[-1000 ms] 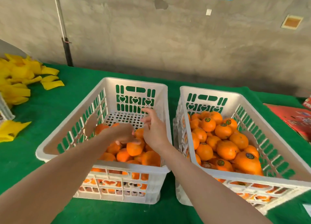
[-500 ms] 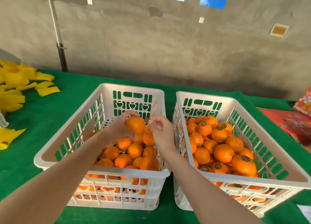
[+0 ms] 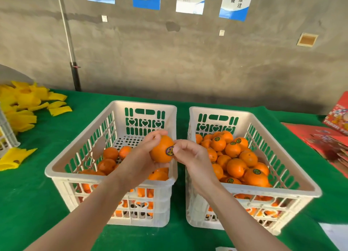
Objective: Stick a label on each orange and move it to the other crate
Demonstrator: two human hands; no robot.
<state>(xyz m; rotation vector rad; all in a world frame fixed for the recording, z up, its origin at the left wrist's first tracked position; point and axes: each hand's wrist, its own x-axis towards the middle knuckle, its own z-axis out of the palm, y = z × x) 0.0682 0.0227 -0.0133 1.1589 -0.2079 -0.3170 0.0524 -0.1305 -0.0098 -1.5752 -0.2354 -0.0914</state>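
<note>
My left hand grips an orange above the right side of the left white crate, which holds unlabelled oranges. A round dark label sits on the held orange's right side. My right hand has its fingers curled, the fingertips touching the label's edge. The right white crate holds several oranges with dark round labels.
Both crates stand on a green cloth table. Yellow foam sleeves lie in a pile at far left beside part of another white crate. Red printed cartons lie at far right. A grey wall with posters rises behind.
My left hand lifted an orange out of the left crate and carried it up and right. My right hand came against it, and a label now shows on the orange.
</note>
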